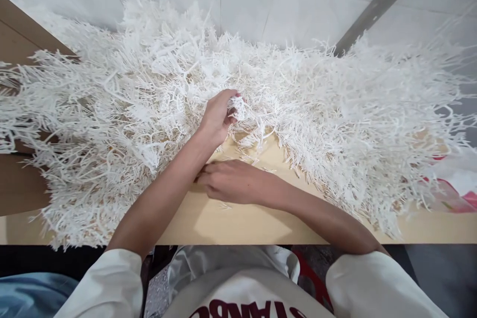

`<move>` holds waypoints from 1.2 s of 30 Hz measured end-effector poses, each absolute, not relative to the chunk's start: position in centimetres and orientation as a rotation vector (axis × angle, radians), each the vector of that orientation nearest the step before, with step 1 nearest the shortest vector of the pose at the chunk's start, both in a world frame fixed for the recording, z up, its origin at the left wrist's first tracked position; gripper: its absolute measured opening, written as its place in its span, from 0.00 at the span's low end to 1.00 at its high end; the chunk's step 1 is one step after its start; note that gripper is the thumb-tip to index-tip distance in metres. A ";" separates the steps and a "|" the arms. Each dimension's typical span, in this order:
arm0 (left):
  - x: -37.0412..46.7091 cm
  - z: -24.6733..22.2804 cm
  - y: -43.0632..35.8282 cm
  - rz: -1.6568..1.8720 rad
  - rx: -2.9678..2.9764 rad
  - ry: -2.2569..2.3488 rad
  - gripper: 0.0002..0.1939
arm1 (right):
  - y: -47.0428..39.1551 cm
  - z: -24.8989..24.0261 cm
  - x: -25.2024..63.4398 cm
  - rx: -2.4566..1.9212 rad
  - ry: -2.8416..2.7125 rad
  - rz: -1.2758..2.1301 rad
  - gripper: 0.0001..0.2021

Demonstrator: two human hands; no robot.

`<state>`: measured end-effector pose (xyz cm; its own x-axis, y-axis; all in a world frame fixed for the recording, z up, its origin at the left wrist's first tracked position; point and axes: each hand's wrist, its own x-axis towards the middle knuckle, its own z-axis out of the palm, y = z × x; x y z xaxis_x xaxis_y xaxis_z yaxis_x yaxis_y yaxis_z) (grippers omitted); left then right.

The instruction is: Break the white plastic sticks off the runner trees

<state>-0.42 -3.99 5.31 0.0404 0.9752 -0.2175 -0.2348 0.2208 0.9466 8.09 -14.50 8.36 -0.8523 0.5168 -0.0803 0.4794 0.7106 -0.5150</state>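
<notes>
My left hand (218, 117) is closed around a small clump of white, thin branching strands (237, 108), which look like plastic sprigs. It is over the middle of a big heap of the same white sprigs (156, 94). Closer to me, my right hand (233, 181) rests low over the table (238, 226), its fingers curled together. Those fingertips reach beneath my left forearm at the heap's near edge, so what they pinch, if anything, is hidden. A few loose sprig bits lie on the wood between the two hands.
The heap spreads along the table on both sides and up against a tiled wall (253, 5). Cardboard (22, 184) stands at the left. A slotted metal post (383, 5) rises at the back right. At the right edge lies a red and white plastic bag (452, 189).
</notes>
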 end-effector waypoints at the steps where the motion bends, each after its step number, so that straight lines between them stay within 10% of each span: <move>1: -0.3 5.3 -4.0 1.166 0.915 1.139 0.09 | -14.3 7.2 7.6 -0.837 -2.894 0.676 0.12; 11: -1.4 7.7 -4.0 1.232 0.955 1.173 0.10 | -14.4 7.0 7.5 -1.266 -2.599 0.227 0.16; 16: -2.6 7.9 -3.4 1.206 0.931 1.139 0.07 | -21.0 3.7 4.2 -1.092 -2.110 1.139 0.27; 21: -2.5 8.0 -3.4 1.189 0.987 1.176 0.10 | -21.6 0.2 3.2 -0.891 -1.874 1.489 0.15; 36: 2.9 0.9 -8.4 1.383 1.541 1.158 0.20 | -5.8 1.8 15.5 -1.392 -1.613 0.441 0.07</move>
